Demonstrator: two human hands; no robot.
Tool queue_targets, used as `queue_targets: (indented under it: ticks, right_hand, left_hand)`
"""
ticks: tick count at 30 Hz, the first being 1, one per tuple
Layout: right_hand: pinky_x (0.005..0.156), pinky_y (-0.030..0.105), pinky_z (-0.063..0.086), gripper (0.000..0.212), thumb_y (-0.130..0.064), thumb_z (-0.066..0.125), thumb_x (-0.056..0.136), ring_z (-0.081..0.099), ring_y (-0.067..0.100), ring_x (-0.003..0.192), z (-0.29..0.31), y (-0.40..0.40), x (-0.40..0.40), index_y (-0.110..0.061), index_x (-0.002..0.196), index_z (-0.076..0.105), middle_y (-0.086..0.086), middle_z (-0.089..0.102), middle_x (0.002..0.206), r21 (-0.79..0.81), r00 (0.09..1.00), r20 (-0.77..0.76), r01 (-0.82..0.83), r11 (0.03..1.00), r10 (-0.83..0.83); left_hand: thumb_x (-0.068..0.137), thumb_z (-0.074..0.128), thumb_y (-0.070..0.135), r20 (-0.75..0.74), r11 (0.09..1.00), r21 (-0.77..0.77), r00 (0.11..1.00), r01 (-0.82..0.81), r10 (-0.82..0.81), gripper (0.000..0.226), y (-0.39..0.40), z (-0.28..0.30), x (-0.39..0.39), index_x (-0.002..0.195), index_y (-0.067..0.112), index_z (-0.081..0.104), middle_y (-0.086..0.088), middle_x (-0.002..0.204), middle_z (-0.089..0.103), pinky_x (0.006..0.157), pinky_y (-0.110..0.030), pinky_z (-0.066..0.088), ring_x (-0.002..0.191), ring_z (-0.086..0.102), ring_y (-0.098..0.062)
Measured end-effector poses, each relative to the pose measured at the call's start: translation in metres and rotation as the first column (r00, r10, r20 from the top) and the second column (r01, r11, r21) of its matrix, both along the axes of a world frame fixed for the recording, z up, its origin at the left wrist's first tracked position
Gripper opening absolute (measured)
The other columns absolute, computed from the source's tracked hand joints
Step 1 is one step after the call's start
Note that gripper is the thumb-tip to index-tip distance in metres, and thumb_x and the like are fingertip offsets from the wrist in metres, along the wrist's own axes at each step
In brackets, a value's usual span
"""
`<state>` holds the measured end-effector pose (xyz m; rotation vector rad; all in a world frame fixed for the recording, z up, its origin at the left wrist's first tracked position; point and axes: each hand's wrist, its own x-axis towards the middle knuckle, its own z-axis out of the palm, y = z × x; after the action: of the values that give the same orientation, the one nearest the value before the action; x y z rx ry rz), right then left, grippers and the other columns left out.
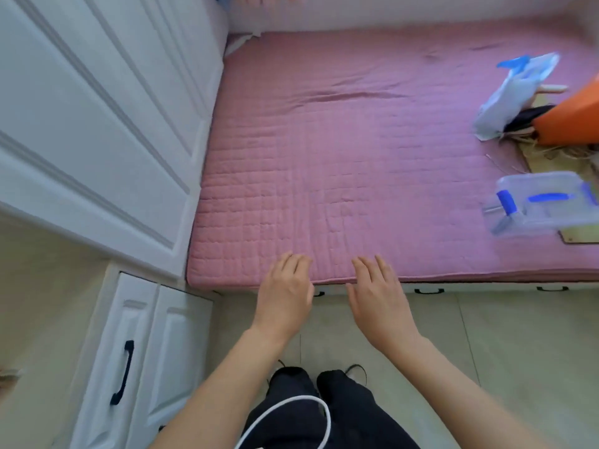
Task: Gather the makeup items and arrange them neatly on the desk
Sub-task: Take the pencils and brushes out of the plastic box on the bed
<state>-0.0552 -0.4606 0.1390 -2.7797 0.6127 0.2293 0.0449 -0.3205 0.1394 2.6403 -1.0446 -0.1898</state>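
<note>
Both hands reach forward, palms down, side by side over the near edge of the bed. The left hand (285,286) has its fingers straight and loose, tips over the pink quilt; it grasps nothing. The right hand (377,288) lies the same way, fingers extended and a little spread, also holding nothing. Whether the fingertips actually touch the cover cannot be told. The two hands are near each other but apart.

The pink quilted mattress cover (340,150) spreads ahead of them, with a long crease across its middle. Far to the right on the bed sits a clear plastic box (534,205) with blue clasps and a blue handle on its lid; its long axis runs roughly left to right, and its contents are too blurred to make out. Beyond it, farther up the right side, a white and blue plastic package (515,95) lies tilted, its long axis running from lower left to upper right, beside an orange object (573,115) cut off by the frame edge.

To the left stands a white panelled wardrobe (97,124), and below it a white cabinet with a black handle (124,372). Black trouser legs (324,413) and a pale tiled floor (486,335) fill the bottom.
</note>
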Motion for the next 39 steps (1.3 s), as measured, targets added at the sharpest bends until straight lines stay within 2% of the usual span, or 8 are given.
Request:
queue_targets:
  ticks: [6,9,17,21,24,32,36,39]
  right_hand:
    - [0.119,0.04,0.017,0.054,-0.03,0.041,0.099,0.021,0.029,0.144,-0.006,-0.092,-0.09,-0.005,0.145,0.03,0.011,0.035,0.15,0.023,0.975,0.01,0.223,0.975,-0.223]
    - [0.119,0.039,0.015,0.056,-0.032,0.04,0.099,0.017,0.029,0.145,-0.008,-0.128,-0.134,-0.006,0.147,0.027,0.011,0.032,0.152,0.025,0.94,0.015,0.339,0.94,-0.34]
    - [0.119,0.039,0.017,0.058,-0.033,0.038,0.099,0.01,0.03,0.147,-0.005,-0.199,-0.225,-0.004,0.148,0.023,0.012,0.028,0.154,0.045,0.761,0.005,0.648,0.76,-0.649]
    - [0.12,0.038,0.012,0.061,-0.034,0.034,0.1,0.005,0.028,0.147,-0.008,-0.227,-0.251,-0.003,0.15,0.016,0.012,0.021,0.156,0.054,0.689,-0.026,0.724,0.687,-0.724]
    - [0.12,0.038,0.012,0.06,-0.034,0.035,0.1,0.007,0.029,0.147,-0.009,-0.255,-0.263,-0.004,0.15,0.017,0.012,0.024,0.156,0.053,0.635,-0.03,0.772,0.633,-0.772]
    - [0.119,0.041,0.019,0.059,-0.033,0.039,0.099,0.013,0.031,0.146,-0.004,-0.363,-0.287,-0.003,0.148,0.024,0.012,0.032,0.152,0.053,0.473,-0.034,0.881,0.471,-0.881]
    - [0.119,0.04,0.018,0.058,-0.033,0.038,0.099,0.014,0.031,0.146,-0.001,-0.413,-0.3,-0.004,0.148,0.025,0.012,0.033,0.152,0.037,0.423,-0.028,0.906,0.422,-0.906]
    - [0.119,0.04,0.017,0.058,-0.032,0.039,0.1,0.014,0.031,0.146,-0.001,-0.448,-0.314,-0.003,0.148,0.025,0.012,0.033,0.151,0.041,0.401,-0.019,0.916,0.4,-0.916]
  left_hand:
    - [0.082,0.065,0.006,-0.002,0.979,-0.032,0.979,0.202,-0.202,0.035,-0.119,-0.003,-0.072,0.118,0.005,0.061,-0.008,0.116,0.065,0.103,-0.038,0.044,0.116,0.056,-0.028]
    - [0.083,0.064,0.005,-0.021,0.955,-0.033,0.955,0.296,-0.297,0.035,-0.168,-0.005,-0.105,0.119,0.004,0.062,-0.008,0.119,0.064,0.104,-0.039,0.043,0.118,0.055,-0.029]
    - [0.092,0.055,0.009,-0.037,0.819,0.034,0.82,0.573,-0.572,0.037,-0.277,-0.005,-0.154,0.129,0.006,0.056,-0.007,0.132,0.057,0.111,-0.039,0.034,0.132,0.044,-0.028]
    - [0.093,0.053,0.011,-0.056,0.743,0.046,0.744,0.668,-0.666,0.039,-0.33,-0.007,-0.171,0.132,0.007,0.053,-0.007,0.137,0.053,0.112,-0.04,0.033,0.135,0.04,-0.029]
    - [0.088,0.059,0.009,-0.058,0.688,0.036,0.689,0.724,-0.722,0.043,-0.374,-0.009,-0.179,0.131,0.006,0.055,-0.008,0.138,0.053,0.11,-0.042,0.034,0.134,0.042,-0.031]
    - [0.098,0.045,0.018,-0.101,0.574,0.084,0.58,0.815,-0.809,0.047,-0.517,-0.017,-0.179,0.144,0.01,0.038,-0.006,0.153,0.033,0.119,-0.04,0.018,0.146,0.017,-0.027]
    - [0.097,0.049,0.017,-0.087,0.501,0.094,0.509,0.86,-0.857,0.049,-0.582,-0.015,-0.186,0.144,0.008,0.038,-0.009,0.151,0.036,0.119,-0.041,0.019,0.146,0.018,-0.029]
    - [0.095,0.052,0.015,-0.087,0.483,0.09,0.49,0.871,-0.867,0.048,-0.622,-0.013,-0.199,0.142,0.007,0.041,-0.009,0.149,0.04,0.118,-0.042,0.022,0.145,0.022,-0.029]
